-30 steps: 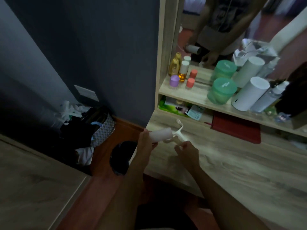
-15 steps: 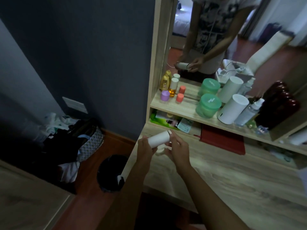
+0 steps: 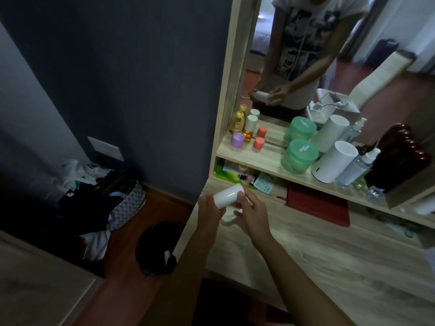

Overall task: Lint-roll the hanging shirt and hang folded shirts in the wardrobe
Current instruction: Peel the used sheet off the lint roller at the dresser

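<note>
A white lint roller [image 3: 227, 193] is held over the left end of the wooden dressing table [image 3: 329, 260]. My left hand [image 3: 208, 209] grips the left end of its roll. My right hand [image 3: 253, 214] wraps its fingers around the right end, and the pale handle [image 3: 229, 220] curves down between my palms, partly hidden. The mirror [image 3: 329, 55] reflects both hands on the roller. No shirt or wardrobe is in view.
On the shelf [image 3: 254, 158] stand bottles, small jars, two green tubs [image 3: 299, 155] and a white cylinder [image 3: 333, 162]. A red book [image 3: 317, 203] lies under it. A black bin [image 3: 159, 248] and a bag of clothes [image 3: 122, 198] sit on the floor left of the table.
The view tilted up, showing more of the mirror. My right hand moved from the handle onto the roll's right end, and the roller rose slightly above the tabletop.
</note>
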Motion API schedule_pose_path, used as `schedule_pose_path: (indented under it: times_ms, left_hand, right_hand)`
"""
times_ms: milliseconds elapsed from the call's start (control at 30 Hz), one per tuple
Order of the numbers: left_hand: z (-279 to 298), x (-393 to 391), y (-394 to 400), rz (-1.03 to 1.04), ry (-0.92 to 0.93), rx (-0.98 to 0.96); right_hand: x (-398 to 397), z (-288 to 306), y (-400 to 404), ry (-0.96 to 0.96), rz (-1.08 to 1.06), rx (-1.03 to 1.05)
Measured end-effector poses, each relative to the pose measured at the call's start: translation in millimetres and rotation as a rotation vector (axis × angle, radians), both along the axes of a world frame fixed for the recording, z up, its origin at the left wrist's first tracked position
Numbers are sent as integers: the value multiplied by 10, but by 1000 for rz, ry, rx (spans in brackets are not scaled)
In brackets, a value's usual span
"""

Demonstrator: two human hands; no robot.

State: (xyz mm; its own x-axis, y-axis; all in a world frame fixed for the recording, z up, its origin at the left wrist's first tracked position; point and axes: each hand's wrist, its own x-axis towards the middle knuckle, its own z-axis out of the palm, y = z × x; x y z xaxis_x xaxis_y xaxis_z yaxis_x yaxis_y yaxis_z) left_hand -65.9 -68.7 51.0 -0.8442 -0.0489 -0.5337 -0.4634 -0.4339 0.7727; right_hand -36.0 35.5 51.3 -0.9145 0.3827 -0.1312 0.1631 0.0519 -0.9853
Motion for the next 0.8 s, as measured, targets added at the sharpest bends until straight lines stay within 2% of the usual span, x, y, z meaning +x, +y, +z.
schedule_pose_path:
  times_ms: [133, 267, 400, 500, 667, 700, 800]
  left_hand:
    - [25, -11, -24, -195, 60, -217]
    - [145, 46, -64, -425, 146, -264]
    - [189, 10, -108, -716, 212, -230]
    - [198, -52, -116, -753, 229, -262]
    - [73, -193, -253, -730, 153, -187]
    - [24, -233, -244, -698, 124, -178]
    - [-14, -333, -232, -592, 81, -140]
  right_hand:
    - [-49, 50, 132, -44, 76, 62]
    - [-123, 169, 206, -75, 2, -46]
    - [-215, 292, 289, -137, 72, -51]
    - [-250, 307, 325, -167, 140, -27]
    - [-292, 318, 338, -203, 277, 33]
    - [-296, 274, 343, -167, 246, 95]
    - [-291, -42, 429, -154, 119, 490]
